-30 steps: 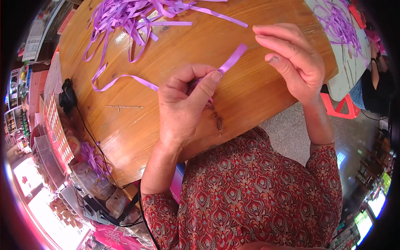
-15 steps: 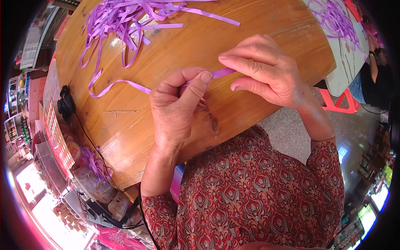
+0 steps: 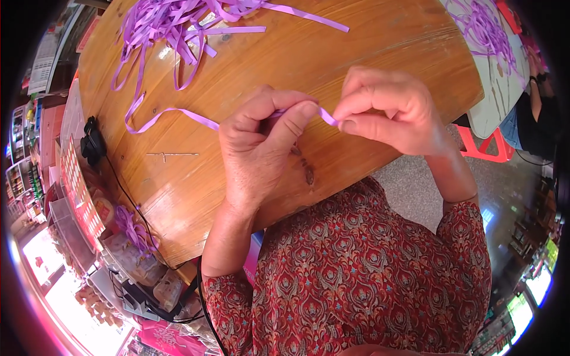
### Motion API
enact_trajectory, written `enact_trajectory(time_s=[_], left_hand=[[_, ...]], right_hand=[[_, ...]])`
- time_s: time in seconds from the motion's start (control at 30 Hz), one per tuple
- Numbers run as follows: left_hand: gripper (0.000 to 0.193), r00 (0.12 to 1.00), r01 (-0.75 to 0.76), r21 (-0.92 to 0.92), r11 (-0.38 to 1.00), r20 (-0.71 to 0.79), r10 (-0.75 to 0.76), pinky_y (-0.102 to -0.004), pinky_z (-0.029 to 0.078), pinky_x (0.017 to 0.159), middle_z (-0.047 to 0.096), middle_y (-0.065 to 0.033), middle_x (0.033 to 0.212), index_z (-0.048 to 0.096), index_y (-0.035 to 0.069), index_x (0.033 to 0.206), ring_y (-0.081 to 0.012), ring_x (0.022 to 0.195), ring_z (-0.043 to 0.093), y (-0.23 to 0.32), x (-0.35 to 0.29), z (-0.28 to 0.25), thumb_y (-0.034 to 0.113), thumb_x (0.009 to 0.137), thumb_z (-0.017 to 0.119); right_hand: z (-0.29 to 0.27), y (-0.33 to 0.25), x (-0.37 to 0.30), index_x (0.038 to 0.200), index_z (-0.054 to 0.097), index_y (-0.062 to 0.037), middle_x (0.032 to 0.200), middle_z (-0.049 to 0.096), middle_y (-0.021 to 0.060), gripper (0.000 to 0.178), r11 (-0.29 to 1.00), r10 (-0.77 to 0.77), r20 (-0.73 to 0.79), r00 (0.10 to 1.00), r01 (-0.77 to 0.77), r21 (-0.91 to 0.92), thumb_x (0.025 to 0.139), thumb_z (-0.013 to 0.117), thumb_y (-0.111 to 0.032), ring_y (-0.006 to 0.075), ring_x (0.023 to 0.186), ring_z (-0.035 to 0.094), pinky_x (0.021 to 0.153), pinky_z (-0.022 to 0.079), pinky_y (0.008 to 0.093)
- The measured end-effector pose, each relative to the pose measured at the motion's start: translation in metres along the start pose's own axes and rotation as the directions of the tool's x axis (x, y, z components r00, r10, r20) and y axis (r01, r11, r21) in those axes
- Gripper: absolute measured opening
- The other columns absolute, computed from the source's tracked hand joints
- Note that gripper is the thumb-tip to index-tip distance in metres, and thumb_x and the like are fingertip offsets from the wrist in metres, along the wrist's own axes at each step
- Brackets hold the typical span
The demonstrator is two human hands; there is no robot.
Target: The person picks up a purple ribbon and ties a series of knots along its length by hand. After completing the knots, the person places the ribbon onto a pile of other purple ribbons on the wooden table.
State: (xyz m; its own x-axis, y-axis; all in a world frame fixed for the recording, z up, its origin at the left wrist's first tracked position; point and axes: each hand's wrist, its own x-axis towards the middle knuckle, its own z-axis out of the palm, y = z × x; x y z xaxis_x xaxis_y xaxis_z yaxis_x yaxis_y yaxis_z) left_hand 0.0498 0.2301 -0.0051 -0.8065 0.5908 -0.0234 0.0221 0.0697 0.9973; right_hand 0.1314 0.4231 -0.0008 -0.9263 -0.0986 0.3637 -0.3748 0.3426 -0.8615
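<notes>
Left hand, yours (image 3: 255, 145): one, palm turned inward, thumb and forefinger pressed together on a purple ribbon (image 3: 327, 116); the other fingers curled beneath, partly hidden.

Right hand, yours (image 3: 389, 115): one, thumb and forefinger tips pinching the same ribbon just beside the left fingertips, remaining fingers bent.

Ribbon, purple: a short, slightly twisted span between your two pinches; a narrow length also leaves the far side of your left hand, leftward of the fingers (whether both are one strip, your palm hides).

Ribbon heap, purple (image 3: 160, 26): loose and tangled, beyond your left fingers and to their left, loose ends pointing rightward.

Thin metal piece (image 3: 172, 154): with a short crossbar, lying left of your left fingers, well apart from them.

Wooden table (image 3: 285, 68): beneath your fingers and all the above.

Black device (image 3: 92, 142): with cable, farther left of your fingers, near the table's edge.

White table (image 3: 496, 107): well to the right of your right fingers, bearing a second purple heap (image 3: 484, 29).
</notes>
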Motion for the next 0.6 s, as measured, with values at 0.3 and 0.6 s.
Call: enact_trajectory(time_s=[0.3,0.6], left_hand=[[0.011,0.991,0.097,-0.461,0.882,-0.036,-0.128,-0.0168,0.040,0.056,0.060,0.0020,0.082,0.062,0.005,0.097,-0.0021,0.067,0.050,-0.008,-0.003,0.012,0.004,0.086,0.065],[0.013,0.997,-0.001,-0.502,0.865,-0.067,-0.038,-0.0175,0.044,0.067,0.061,-0.0001,0.086,0.062,0.001,0.099,-0.0041,0.074,0.052,-0.006,-0.007,0.019,-0.002,0.086,0.063]], right_hand=[[0.032,0.016,-0.003,0.111,0.063,0.0005,0.086,0.061,0.0074,0.026,0.335,0.304,0.065,0.951,-0.171,0.926,0.088,0.059,-0.009,0.0157,0.081,0.054,0.073,0.042,0.0285],[0.039,0.008,0.000,0.114,0.062,0.0028,0.091,0.061,0.0063,0.027,0.618,0.352,-0.108,0.930,-0.144,0.773,0.087,0.058,-0.001,0.0141,0.085,0.055,0.076,0.044,0.0261]])
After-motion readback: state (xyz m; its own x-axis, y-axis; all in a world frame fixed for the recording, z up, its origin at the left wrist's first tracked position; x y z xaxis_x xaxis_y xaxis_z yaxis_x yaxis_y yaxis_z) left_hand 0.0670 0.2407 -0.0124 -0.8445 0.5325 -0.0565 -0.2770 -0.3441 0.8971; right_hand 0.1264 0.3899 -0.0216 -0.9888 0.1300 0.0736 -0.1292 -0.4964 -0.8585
